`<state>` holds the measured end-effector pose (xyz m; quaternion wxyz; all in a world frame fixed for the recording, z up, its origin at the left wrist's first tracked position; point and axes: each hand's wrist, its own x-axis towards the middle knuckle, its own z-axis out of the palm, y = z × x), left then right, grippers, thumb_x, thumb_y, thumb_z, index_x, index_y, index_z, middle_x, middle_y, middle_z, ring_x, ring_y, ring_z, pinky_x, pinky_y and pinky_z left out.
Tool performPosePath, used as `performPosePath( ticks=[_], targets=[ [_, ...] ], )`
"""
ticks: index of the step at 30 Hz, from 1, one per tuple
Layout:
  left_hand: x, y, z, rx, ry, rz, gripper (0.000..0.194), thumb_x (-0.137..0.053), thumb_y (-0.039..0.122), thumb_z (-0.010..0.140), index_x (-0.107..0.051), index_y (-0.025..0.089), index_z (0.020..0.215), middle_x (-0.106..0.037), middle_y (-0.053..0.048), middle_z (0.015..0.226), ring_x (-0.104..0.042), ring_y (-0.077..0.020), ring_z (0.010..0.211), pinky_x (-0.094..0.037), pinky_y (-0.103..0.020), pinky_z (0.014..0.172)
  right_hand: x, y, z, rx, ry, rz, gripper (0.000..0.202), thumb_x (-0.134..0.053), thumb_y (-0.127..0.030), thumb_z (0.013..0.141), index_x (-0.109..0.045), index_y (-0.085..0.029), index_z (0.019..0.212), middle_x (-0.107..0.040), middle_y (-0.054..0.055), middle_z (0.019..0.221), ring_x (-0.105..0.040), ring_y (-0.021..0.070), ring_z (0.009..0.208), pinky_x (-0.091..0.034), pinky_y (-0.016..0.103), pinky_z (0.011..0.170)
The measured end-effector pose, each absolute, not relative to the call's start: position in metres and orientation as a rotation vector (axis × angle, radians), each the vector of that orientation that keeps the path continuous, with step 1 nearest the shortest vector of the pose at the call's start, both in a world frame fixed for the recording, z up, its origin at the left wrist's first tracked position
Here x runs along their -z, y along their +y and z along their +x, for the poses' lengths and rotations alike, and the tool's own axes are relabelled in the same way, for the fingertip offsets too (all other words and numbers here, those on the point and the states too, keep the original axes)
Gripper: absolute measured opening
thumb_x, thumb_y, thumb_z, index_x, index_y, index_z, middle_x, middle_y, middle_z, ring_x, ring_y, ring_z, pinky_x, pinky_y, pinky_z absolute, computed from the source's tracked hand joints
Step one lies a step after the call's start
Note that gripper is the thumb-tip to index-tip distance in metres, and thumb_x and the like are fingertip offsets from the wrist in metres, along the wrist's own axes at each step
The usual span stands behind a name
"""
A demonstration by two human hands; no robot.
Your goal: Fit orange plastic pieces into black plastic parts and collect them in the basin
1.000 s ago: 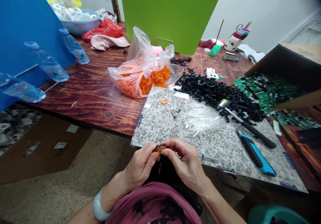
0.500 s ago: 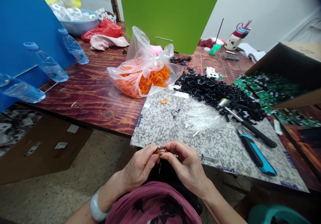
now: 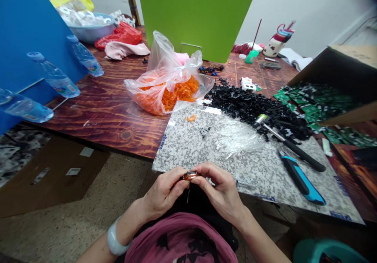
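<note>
Between my two hands, at the near edge of the speckled board [image 3: 182,149], is a small orange and black plastic part [image 3: 191,175]. My left hand [image 3: 163,190] pinches its left end between thumb and fingers. Its right end is pinched the same way by my right hand [image 3: 220,188]. The fingertips cover much of the part. On the board beyond lie a loose orange piece [image 3: 191,118], a small black piece [image 3: 204,131] and a pile of thin clear strips [image 3: 237,137].
A plastic bag of orange pieces [image 3: 179,94] stands behind the board. Black parts [image 3: 253,106] are heaped at its back right. A hammer [image 3: 297,149] and blue-black cutters [image 3: 303,180] lie on the right. An open carton [image 3: 350,86] spills green circuit boards. Bottles [image 3: 59,76] stand left.
Both hands keep their pinch on the orange and black part. The part has tilted slightly and shows a little more of its orange side. The camera view has shifted slightly.
</note>
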<state>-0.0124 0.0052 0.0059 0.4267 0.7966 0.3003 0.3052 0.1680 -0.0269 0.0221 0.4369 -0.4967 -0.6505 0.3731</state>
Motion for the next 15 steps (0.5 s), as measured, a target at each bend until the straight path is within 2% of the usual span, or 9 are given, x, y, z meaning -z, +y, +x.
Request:
performPosePath(
  ticks=[5,11,15],
  targets=[
    [0.000,0.005,-0.009,-0.745,0.781,1.941,0.017,-0.043,0.021,0.092,-0.055,0.016,0.103,-0.061,-0.003,0.082,-0.056,-0.0142,0.071,-0.045,-0.023,0.065,-0.016,-0.029,0.170,-0.942,-1.543,-1.248,0.013,-0.058,-0.029,0.087,-0.066,-0.019,0.091,-0.067,0.004,0.083,-0.060,0.0143,0.073,-0.048,0.024,0.064],
    [0.002,0.004,-0.006,-0.768,0.754,1.919,0.017,-0.041,0.019,0.094,-0.057,0.017,0.100,-0.061,-0.003,0.081,-0.055,-0.0128,0.068,-0.044,-0.021,0.062,-0.013,-0.033,0.177,-0.947,-1.546,-1.234,0.020,-0.063,-0.029,0.084,-0.064,-0.021,0.102,-0.065,0.004,0.092,-0.058,0.0132,0.072,-0.049,0.025,0.066],
    [0.002,0.003,-0.007,-0.745,0.752,1.899,0.016,-0.041,0.021,0.094,-0.056,0.017,0.096,-0.059,-0.003,0.079,-0.052,-0.0124,0.067,-0.043,-0.021,0.062,-0.013,-0.032,0.179,-0.843,-1.642,-1.214,0.010,-0.060,-0.026,0.086,-0.062,-0.021,0.094,-0.064,0.004,0.085,-0.057,0.0139,0.071,-0.047,0.027,0.067]
  ],
)
